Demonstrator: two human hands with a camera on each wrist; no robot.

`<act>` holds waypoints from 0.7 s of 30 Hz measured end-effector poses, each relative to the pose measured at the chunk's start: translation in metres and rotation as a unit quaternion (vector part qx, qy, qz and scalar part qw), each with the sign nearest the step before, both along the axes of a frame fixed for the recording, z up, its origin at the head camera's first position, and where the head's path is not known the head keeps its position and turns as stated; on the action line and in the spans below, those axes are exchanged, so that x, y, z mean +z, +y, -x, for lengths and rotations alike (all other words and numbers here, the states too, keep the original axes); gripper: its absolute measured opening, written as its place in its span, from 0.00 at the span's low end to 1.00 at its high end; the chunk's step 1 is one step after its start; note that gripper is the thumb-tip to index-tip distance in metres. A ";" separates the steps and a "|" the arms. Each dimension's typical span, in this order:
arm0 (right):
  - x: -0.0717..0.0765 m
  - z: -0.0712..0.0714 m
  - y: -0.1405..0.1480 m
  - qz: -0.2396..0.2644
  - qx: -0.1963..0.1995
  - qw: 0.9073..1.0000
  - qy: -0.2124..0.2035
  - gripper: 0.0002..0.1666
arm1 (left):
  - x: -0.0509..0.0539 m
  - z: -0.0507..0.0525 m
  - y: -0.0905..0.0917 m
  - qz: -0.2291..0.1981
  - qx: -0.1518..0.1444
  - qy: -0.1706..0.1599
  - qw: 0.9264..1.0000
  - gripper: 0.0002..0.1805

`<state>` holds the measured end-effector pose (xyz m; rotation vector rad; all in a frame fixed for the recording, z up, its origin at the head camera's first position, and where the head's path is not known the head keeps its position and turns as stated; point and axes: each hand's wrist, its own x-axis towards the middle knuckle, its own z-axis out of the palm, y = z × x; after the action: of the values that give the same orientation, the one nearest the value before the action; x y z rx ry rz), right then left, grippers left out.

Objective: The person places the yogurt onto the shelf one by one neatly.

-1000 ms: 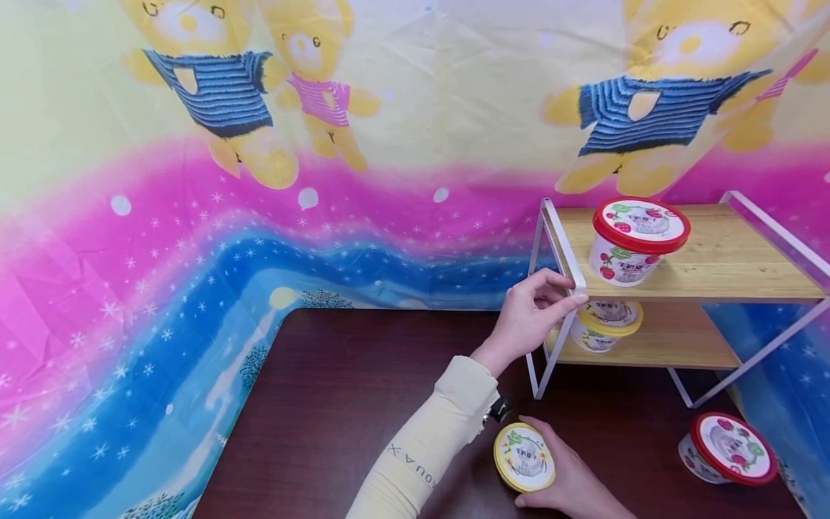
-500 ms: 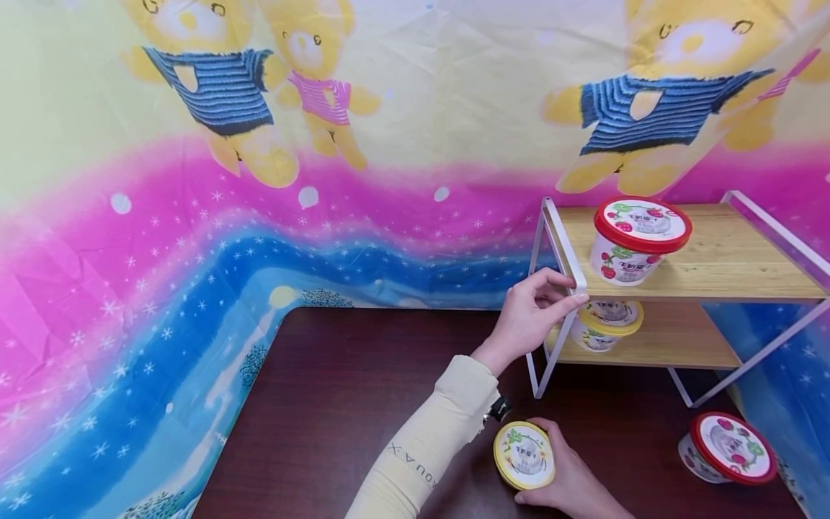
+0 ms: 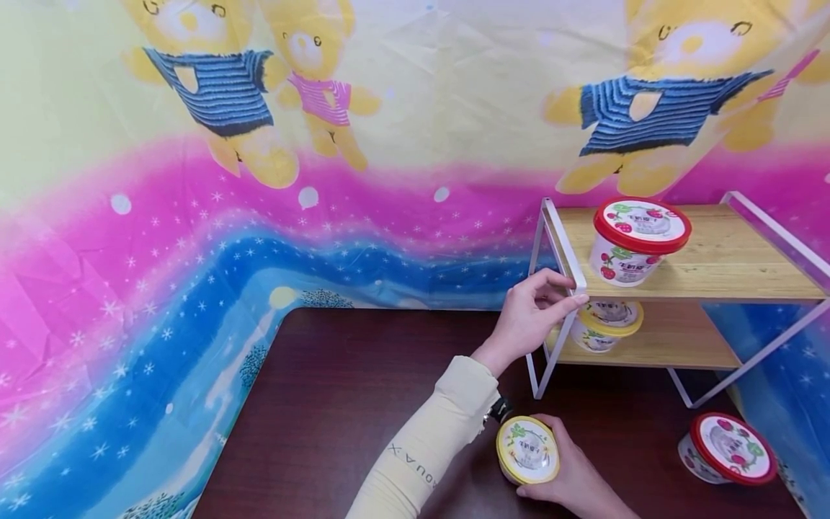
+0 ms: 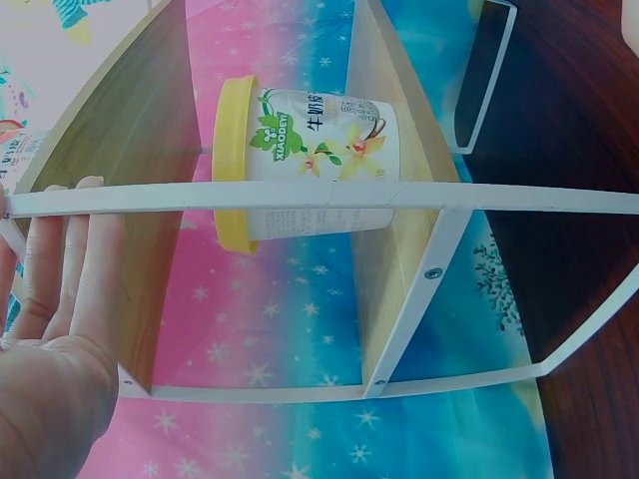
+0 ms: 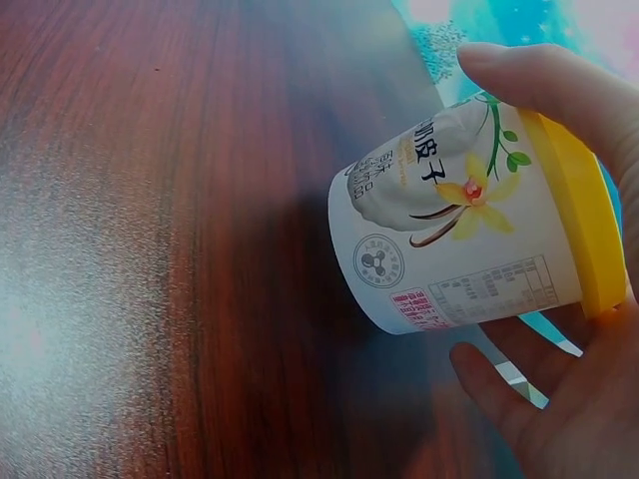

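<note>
A bear-print backdrop (image 3: 415,144) is hanging behind the dark wood-grain table (image 3: 324,404) we are facing. On the right a white-framed, two-tier rack (image 3: 733,259) is standing with wooden shelves. A cream sleeve (image 3: 415,447) is crossing the foreground, and we are seeing the left hand (image 3: 528,313) pinching the rack's front left corner between thumb and fingers.

Of the larger, red-lidded tubs, one berry tub (image 3: 638,241) is sitting toward the left of the upper shelf, while a second red-lidded tub (image 3: 726,448) is standing on the table before the rack's right end.

Below the sleeve, the right hand (image 3: 577,472) is grasping a smaller, yellow-lidded vanilla tub (image 3: 528,450); we are not managing to tell whether its base is touching the table. Its match (image 3: 606,328) is occupying the lower shelf's left end.

We are judging the work halfway along: two tubs shelved, two remaining off the rack.
</note>
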<state>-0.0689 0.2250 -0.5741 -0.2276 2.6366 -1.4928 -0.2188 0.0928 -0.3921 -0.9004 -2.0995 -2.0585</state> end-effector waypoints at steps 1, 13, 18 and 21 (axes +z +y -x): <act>0.000 0.000 0.000 0.000 0.000 1.000 0.006 0.68 | 0.000 0.000 0.000 0.000 0.000 0.000 1.000 0.10; 0.003 0.003 0.006 0.026 0.016 0.999 0.036 0.65 | 0.001 -0.001 -0.001 -0.004 -0.003 -0.003 1.000 0.09; 0.008 0.004 0.009 0.032 0.018 0.999 0.039 0.66 | 0.000 -0.001 -0.001 -0.004 -0.004 -0.003 1.000 0.09; 0.011 0.004 0.011 0.028 0.017 0.999 0.042 0.66 | 0.000 0.000 -0.001 -0.004 -0.004 -0.001 1.000 0.09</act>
<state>-0.0734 0.2357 -0.5631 -0.3442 2.6415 -1.5826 -0.2184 0.0921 -0.3921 -0.9075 -2.0907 -2.0701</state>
